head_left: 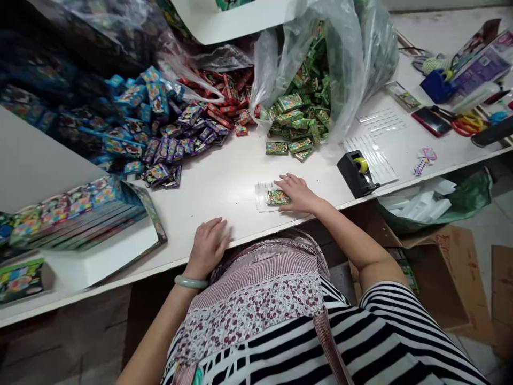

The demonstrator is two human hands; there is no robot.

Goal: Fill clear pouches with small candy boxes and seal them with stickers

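Note:
A small green printed box [278,198] lies flat in front of me, on or inside a clear plastic sleeve [262,205]; which of the two I cannot tell. My right hand [298,194] rests over the right end of both, fingers stretched out and the thumb near the box. My left hand [208,243], with a pale green bangle [191,282] on its wrist, lies at the table's front edge. Its fingers are loosely stretched and hold nothing. Beyond the right hand, several green boxes [294,118] spill from a clear plastic bag [348,69].
Purple [172,147], blue [138,96] and red boxes [228,93] are heaped at the back left. An open display carton [116,254] stands left. A black tape dispenser [356,174] sits to the right, beside label sheets [372,155] and scissors [468,124].

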